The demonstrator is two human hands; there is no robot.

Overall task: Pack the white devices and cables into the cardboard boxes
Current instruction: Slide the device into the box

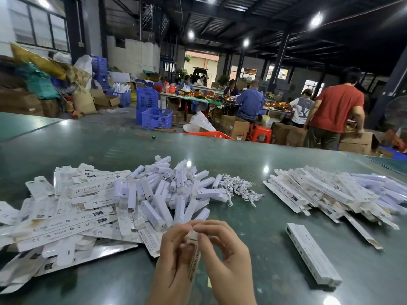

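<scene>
My left hand point(174, 258) and my right hand point(226, 258) together hold one slim cardboard box point(193, 258) upright at the near edge; the fingers of both pinch its top flap. A heap of white devices point(167, 190) lies in the middle of the green table point(275, 271). A small tangle of white cables point(240, 188) sits just right of that heap. Flat unfolded boxes point(66, 216) are spread out at the left. A pile of long slim boxes point(334, 194) lies at the right, and two more slim boxes point(312, 254) lie side by side near my right hand.
Beyond the table's far edge stand blue crates point(154, 111), an orange basket point(209, 135), red stools point(261, 134) and brown cartons point(234, 126). Several people work at a far bench; a person in a red shirt point(337, 108) bends over a carton at the right.
</scene>
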